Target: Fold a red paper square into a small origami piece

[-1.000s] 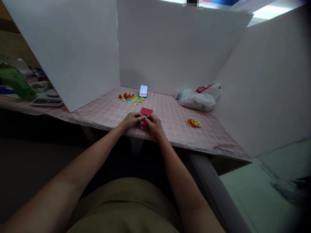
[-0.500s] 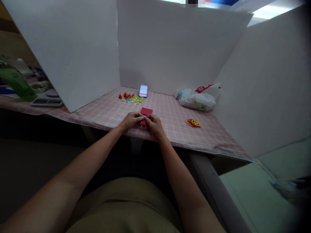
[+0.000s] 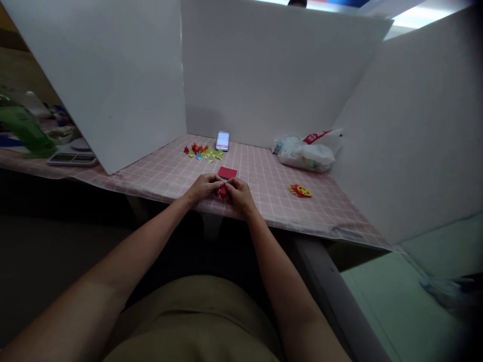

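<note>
Between my two hands, near the table's front edge, is a small piece of folded red paper [image 3: 223, 191]. My left hand [image 3: 206, 187] pinches it from the left with thumb and fingers. From the right, my right hand [image 3: 240, 193] grips the same paper, its fingertips close to those of the left. The fingers cover part of the folds. Just beyond my fingertips lies a stack of red paper [image 3: 227, 172]. Farther back sits a group of small folded paper figures [image 3: 204, 152] in red, orange, yellow and blue.
A lit phone [image 3: 223, 141] leans at the back. White plastic bags [image 3: 307, 153] lie at the back right, and yellow and red cut-out pieces [image 3: 300, 190] nearer. White panels [image 3: 264, 70] wall the pink checked table [image 3: 264, 201]. Outside, left, are a scale [image 3: 72, 159] and a green bottle [image 3: 28, 131].
The red paper has tilted very slightly between my fingertips. Both hands stay in almost the same place, and the things on the table have not moved.
</note>
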### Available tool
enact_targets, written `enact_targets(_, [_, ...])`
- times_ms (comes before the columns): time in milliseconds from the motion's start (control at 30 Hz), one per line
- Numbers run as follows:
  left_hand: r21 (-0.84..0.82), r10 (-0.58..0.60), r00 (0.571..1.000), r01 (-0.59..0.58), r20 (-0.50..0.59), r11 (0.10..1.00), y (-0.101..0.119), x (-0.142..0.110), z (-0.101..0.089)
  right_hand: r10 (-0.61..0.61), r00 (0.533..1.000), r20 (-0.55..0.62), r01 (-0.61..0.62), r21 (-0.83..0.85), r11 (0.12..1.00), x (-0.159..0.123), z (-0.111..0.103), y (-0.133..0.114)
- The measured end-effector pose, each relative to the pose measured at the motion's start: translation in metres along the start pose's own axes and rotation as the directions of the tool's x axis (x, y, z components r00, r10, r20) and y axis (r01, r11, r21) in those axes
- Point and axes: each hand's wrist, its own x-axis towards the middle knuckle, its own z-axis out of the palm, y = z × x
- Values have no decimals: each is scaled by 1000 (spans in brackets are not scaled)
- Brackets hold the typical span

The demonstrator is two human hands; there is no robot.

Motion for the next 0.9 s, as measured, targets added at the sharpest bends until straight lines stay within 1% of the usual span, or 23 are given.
enact_targets(233, [32, 12, 1000, -11, -25, 999, 2, 0, 1, -22, 1000, 13, 22, -13, 1000, -1, 0, -2])
enact_targets(500, [51, 15, 1000, -14, -26, 999, 2, 1, 2, -46, 999, -13, 46, -42, 998, -3, -1, -8])
enact_targets(600, [61, 34, 998, -31, -48, 998, 3, 1, 2, -58, 998, -25, 57, -40, 998, -4, 0, -11])
enact_targets(767, [87, 76, 994, -69, -84, 994, 2, 0, 2, -59, 998, 23, 60, -34, 998, -6, 1, -16])
enact_targets(900, [111, 101, 990, -90, -94, 990, 2, 0, 3, -55, 998, 23, 55, -26, 998, -5, 1, -17])
